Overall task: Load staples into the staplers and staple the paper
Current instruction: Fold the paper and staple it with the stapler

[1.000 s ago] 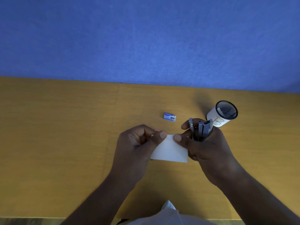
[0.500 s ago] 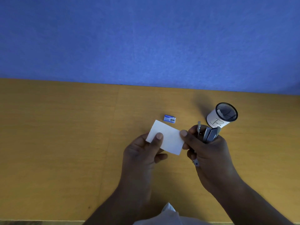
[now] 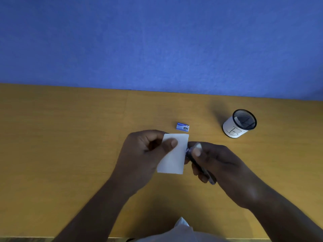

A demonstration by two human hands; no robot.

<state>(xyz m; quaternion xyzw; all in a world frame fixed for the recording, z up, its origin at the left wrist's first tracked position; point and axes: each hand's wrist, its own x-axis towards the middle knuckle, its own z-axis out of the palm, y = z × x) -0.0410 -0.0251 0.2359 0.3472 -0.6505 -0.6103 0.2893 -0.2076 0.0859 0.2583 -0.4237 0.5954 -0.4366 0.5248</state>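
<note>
My left hand (image 3: 143, 154) pinches a small white folded paper (image 3: 174, 154) by its upper left corner, thumb on top, above the wooden table (image 3: 70, 145). My right hand (image 3: 216, 163) grips a small dark stapler (image 3: 201, 167), its front end at the paper's right edge. Most of the stapler is hidden inside my fist. A little blue staple box (image 3: 182, 126) lies on the table just beyond the paper.
A black mesh pen cup (image 3: 239, 124) wrapped in white paper marked "B" stands at the right rear. A blue wall (image 3: 157, 41) rises behind the table's far edge. A bit of white clothing (image 3: 181, 229) shows at the bottom.
The paper has turned from lying wide to standing upright in my left hand. My right hand has rotated the stapler from pointing up to lying against the paper's right edge.
</note>
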